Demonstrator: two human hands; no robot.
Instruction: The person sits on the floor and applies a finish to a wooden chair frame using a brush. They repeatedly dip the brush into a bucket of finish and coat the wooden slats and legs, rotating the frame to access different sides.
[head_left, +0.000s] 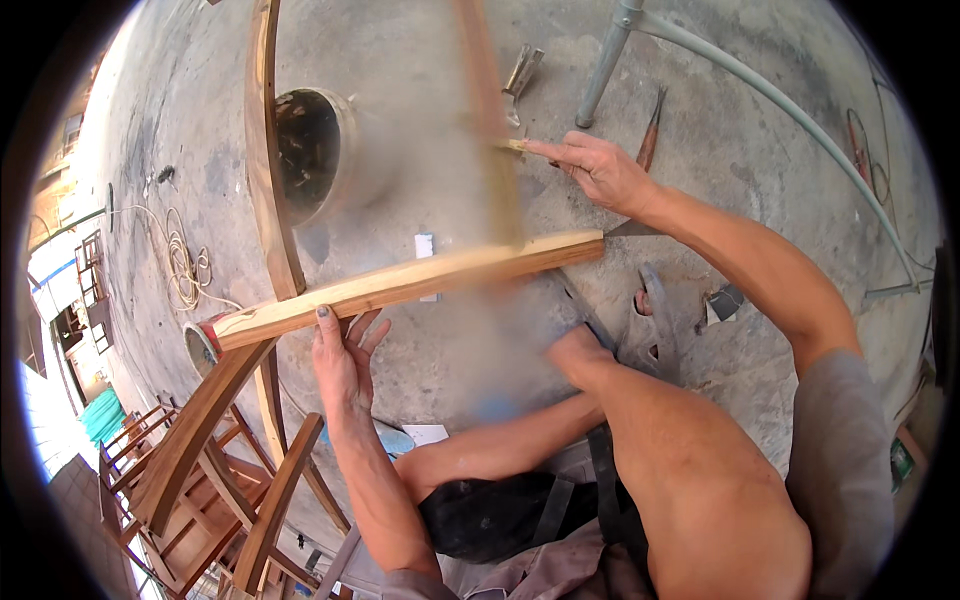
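Note:
A long pale wooden bar [400, 290] slants across the middle, joined to a wooden frame. My left hand [345, 365] grips its underside near the left end, thumb on the front face and fingers behind. My right hand [600, 172] is off to the right, index finger stretched out and the other fingers curled. At its fingertip is a small yellowish piece [512, 145], too blurred to name, against a reddish-brown wooden upright [482, 80]. A smear over the picture's middle hides where upright and bar meet. Another wooden leg [262, 150] rises from the bar's left part.
A round bucket [340, 150] stands behind the left leg. Pliers-like metal tools [520, 80], a screwdriver-like tool [652, 130] and a coiled cord [182, 265] lie on the concrete floor. A grey metal tube frame [780, 80] stands at right, wooden chairs [210, 490] at lower left.

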